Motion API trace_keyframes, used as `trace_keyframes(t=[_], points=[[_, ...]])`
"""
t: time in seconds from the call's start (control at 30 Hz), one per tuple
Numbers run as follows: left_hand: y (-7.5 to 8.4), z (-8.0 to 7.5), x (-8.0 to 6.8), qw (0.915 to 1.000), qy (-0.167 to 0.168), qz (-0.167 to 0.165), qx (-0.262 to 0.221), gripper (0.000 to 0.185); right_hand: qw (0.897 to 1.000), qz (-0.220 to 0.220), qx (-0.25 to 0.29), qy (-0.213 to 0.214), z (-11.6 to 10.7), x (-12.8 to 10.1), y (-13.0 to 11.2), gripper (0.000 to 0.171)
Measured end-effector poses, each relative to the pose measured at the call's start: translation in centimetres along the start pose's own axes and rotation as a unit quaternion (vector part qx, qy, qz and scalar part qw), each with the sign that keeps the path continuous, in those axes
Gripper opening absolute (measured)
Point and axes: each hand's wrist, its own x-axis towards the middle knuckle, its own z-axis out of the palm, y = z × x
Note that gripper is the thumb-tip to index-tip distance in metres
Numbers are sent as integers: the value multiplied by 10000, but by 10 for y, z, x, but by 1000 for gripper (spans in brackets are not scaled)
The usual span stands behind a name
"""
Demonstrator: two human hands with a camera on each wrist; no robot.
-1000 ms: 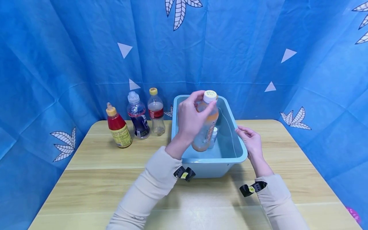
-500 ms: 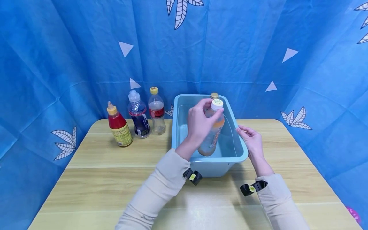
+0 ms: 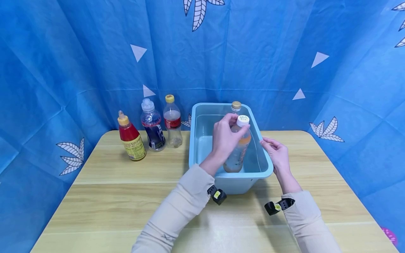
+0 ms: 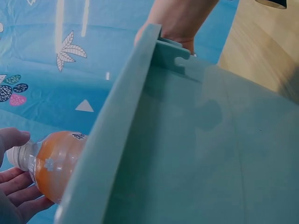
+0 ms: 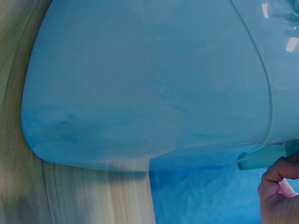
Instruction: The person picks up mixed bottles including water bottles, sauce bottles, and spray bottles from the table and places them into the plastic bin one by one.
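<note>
Lowered since a second ago: orange-drink bottle (image 3: pixel 236 154), now deep inside the blue bin (image 3: pixel 196 147) at frame centre, tilted, neck held by the left hand (image 3: pixel 225 138), grip curled round it just under the white cap. Right hand (image 3: pixel 276 153), right of centre: fingers curled on the bin's right rim, bin standing on the wooden surface (image 3: pixel 126 196). Farther back: gold-capped bottle (image 3: pixel 235 106) at the bin's far wall; upper left of the surface, red sauce bottle (image 3: pixel 130 138), dark-label bottle (image 3: pixel 152 126), red-label bottle (image 3: pixel 172 121) in a row.
</note>
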Motion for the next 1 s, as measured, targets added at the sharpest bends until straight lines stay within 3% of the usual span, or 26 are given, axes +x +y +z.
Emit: trace_keyframes(t=[1.0], points=[[-8,15,-2,9965,-580,-368,469,32,9998,133,16,124,1,-1,-3,43]])
